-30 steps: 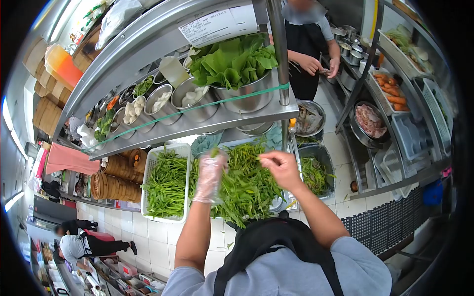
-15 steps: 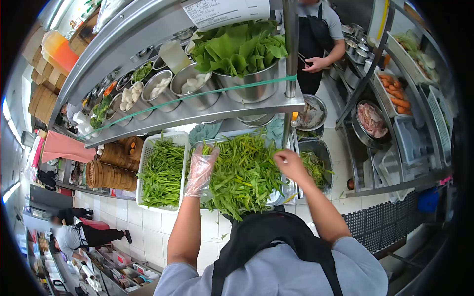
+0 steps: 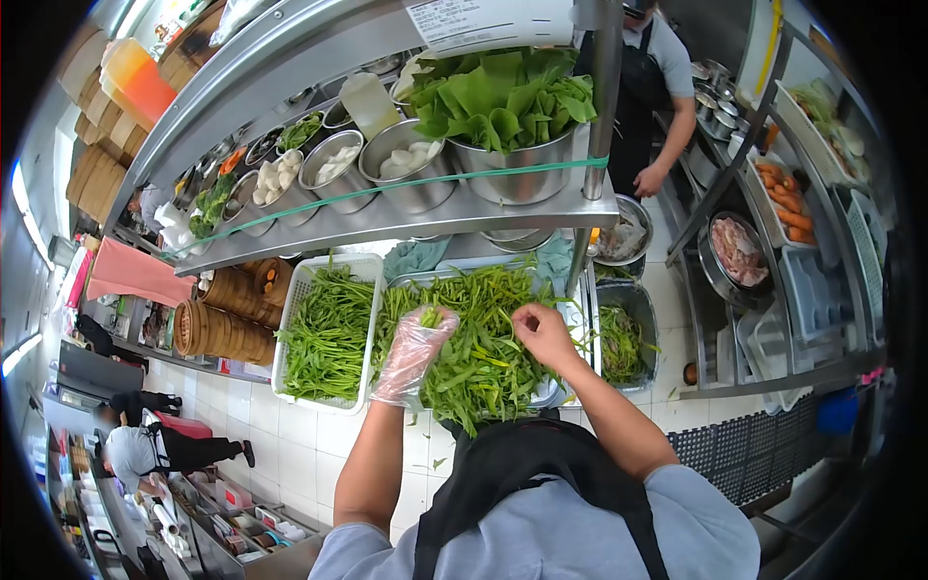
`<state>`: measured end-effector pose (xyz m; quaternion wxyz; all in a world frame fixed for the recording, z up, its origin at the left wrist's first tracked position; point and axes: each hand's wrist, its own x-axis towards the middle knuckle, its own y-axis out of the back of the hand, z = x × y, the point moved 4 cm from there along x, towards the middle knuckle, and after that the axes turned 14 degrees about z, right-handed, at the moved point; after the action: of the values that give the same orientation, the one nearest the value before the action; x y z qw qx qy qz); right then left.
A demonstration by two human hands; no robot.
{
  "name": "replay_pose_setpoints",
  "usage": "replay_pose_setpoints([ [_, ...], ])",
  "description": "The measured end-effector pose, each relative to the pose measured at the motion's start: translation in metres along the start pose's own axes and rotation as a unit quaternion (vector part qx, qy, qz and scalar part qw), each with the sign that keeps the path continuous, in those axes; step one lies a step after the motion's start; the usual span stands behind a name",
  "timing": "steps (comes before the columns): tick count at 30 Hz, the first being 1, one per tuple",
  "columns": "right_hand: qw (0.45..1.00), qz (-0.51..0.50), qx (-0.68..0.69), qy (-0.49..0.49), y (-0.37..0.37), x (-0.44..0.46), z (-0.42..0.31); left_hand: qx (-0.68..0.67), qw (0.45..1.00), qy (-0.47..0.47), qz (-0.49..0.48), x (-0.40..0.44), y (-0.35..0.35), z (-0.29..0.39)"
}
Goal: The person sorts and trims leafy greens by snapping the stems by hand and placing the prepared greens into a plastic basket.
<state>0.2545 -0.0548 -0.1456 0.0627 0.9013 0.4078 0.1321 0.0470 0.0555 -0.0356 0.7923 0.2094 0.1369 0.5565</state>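
Observation:
A loose heap of leafy greens, which look like water spinach [image 3: 488, 362], lies before me. My left hand [image 3: 414, 356], in a clear plastic glove, is closed over the heap's left side, with short green stems [image 3: 432, 317] poking out at its fingertips. Bare and pinched, my right hand [image 3: 543, 336] hovers above the heap's right part. Whatever is between those fingertips is too small to make out. Left of the gloved hand is a white perforated basket [image 3: 278, 372] full of green stems [image 3: 331, 333].
A grey bin [image 3: 650, 372] with plant scraps stands at right. Overhead, a steel shelf [image 3: 406, 224] carries metal pots and a pot of large green leaves [image 3: 503, 101]. Bamboo steamers [image 3: 217, 331] sit left. A co-worker [image 3: 657, 97] stands beyond the shelf, near side racks [image 3: 735, 372].
My right hand has moved left over the heap, and my left hand slightly right, so they are closer together. The view has shifted a little. The co-worker's hand has lowered.

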Motion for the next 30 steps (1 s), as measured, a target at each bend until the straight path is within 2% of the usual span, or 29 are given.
replay_pose_setpoints([
  [2,0.999,-0.005,0.032,-0.013,-0.002,0.000,-0.010,-0.021,0.998,0.064,-0.014,-0.006,-0.011,0.008],
  [3,0.997,-0.016,0.081,-0.007,-0.006,-0.001,-0.017,-0.079,0.994,0.075,-0.023,-0.012,-0.017,0.022],
  [4,0.991,-0.027,0.130,0.000,-0.009,-0.002,-0.024,-0.081,0.994,0.074,-0.024,-0.011,-0.023,0.022],
  [6,0.992,-0.041,0.118,0.011,-0.013,-0.004,-0.040,-0.114,0.984,0.124,-0.060,-0.008,-0.037,0.015],
  [7,0.989,-0.071,0.128,0.000,-0.017,-0.004,-0.043,-0.115,0.983,0.139,-0.034,-0.007,-0.038,0.010],
  [9,0.986,-0.109,0.126,-0.019,-0.019,-0.001,-0.045,-0.158,0.980,0.122,-0.006,0.000,-0.024,0.015],
  [10,0.986,-0.108,0.126,-0.018,-0.019,0.004,-0.038,-0.199,0.974,0.106,0.021,0.006,-0.011,0.017],
  [13,0.996,-0.068,0.013,-0.057,-0.028,0.029,0.009,-0.204,0.967,0.094,0.120,0.032,0.032,-0.007],
  [14,0.996,-0.069,0.014,-0.057,-0.036,0.035,0.019,-0.214,0.963,0.076,0.144,0.038,0.044,-0.015],
  [16,1.000,-0.022,-0.019,-0.010,-0.051,0.048,0.027,-0.210,0.965,0.017,0.156,0.034,0.060,0.008],
  [18,0.999,-0.032,-0.029,-0.030,-0.066,0.053,0.016,-0.183,0.971,-0.007,0.154,0.029,0.064,0.018],
  [20,0.988,-0.103,-0.091,-0.066,-0.082,0.055,0.012,-0.185,0.976,0.003,0.112,0.024,0.063,0.017],
  [21,0.989,-0.104,-0.089,-0.064,-0.084,0.057,0.010,-0.184,0.976,0.001,0.114,0.022,0.064,0.016],
  [24,0.984,-0.122,0.022,-0.126,-0.088,0.058,0.004,-0.135,0.983,0.029,0.122,0.014,0.065,0.003],
  [25,0.984,-0.124,0.021,-0.126,-0.086,0.060,0.002,-0.147,0.980,0.028,0.132,0.012,0.067,0.001],
  [27,0.975,-0.095,0.162,-0.115,-0.072,0.065,-0.018,-0.121,0.982,0.046,0.138,0.011,0.071,0.001],
  [30,0.966,-0.084,0.229,-0.080,-0.051,0.072,-0.048,-0.099,0.984,0.068,0.129,0.013,0.069,-0.009],
])
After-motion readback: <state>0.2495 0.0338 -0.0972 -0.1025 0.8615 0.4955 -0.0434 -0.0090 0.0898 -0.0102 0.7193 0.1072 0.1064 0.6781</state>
